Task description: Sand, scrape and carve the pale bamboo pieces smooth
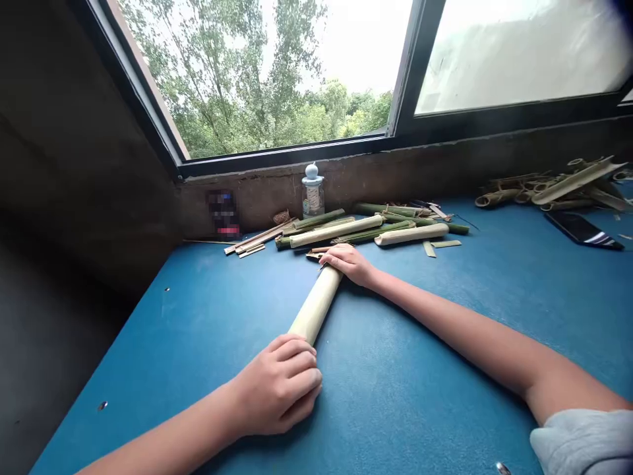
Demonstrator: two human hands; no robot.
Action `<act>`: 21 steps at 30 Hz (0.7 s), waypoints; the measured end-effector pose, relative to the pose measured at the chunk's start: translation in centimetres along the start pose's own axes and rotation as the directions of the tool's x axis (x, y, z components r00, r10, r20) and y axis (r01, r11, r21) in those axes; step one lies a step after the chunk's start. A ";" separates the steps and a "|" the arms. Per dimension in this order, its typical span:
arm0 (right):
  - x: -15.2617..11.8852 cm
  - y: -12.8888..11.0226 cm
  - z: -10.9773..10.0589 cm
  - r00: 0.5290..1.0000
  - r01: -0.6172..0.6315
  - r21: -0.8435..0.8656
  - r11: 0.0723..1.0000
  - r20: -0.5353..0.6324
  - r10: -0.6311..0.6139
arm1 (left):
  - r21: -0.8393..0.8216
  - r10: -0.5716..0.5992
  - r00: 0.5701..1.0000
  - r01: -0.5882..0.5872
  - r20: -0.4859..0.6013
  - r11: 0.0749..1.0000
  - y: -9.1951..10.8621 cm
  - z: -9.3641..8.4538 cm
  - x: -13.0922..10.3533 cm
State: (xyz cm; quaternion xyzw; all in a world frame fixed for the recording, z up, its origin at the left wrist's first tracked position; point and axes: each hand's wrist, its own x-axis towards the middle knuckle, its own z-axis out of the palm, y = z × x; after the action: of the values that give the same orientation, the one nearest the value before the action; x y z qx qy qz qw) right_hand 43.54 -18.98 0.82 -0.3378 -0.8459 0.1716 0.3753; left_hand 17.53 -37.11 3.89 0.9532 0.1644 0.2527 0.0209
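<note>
A pale, peeled bamboo piece (316, 303) lies slantwise on the blue tabletop, running away from me. My left hand (284, 386) is closed around its near end, fingers wrapped over the top. At the far end, my right hand (349, 262) lies over the bamboo with its fingers bent and pressed together, hiding that end. A small dark tip shows below the right fingers; what it belongs to is unclear. Just behind that hand is a thin brown and dark object (316, 253), partly covered.
Behind my right hand lies a pile of green and pale bamboo pieces (346, 231), with thin strips (257, 241) at its left. A lidded jar (312, 194) stands against the wall. More split bamboo (573, 185) and a dark phone-like slab (583, 229) lie at right.
</note>
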 end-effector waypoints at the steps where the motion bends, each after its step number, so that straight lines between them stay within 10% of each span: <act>1: -0.1 -0.2 0.1 1.000 -0.013 0.006 1.000 -0.005 0.013 | 0.028 -0.005 1.000 0.005 -0.002 1.000 0.0 0.1 0.0; 7: -0.3 0.2 0.2 0.993 -0.089 0.055 0.995 -0.070 0.093 | 0.436 -0.221 0.975 0.215 -0.039 0.874 -0.4 0.2 -0.5; 15: -0.6 0.2 0.3 0.969 -0.157 0.221 0.963 -0.151 0.193 | 0.641 -0.610 0.779 0.396 0.145 0.658 -3.6 -2.4 -0.8; 21: 0.2 0.7 -1.6 0.839 -0.218 0.407 0.887 -0.386 0.384 | 0.736 -0.414 0.910 0.287 -0.010 0.613 -5.8 -4.7 -0.6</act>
State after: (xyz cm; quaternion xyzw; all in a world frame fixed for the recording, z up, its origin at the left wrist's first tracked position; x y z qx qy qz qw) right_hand 44.92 -18.28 1.58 -0.4276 -0.6250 0.2915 0.5844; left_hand 12.93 -32.04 6.99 0.8489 0.4318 0.0804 -0.2941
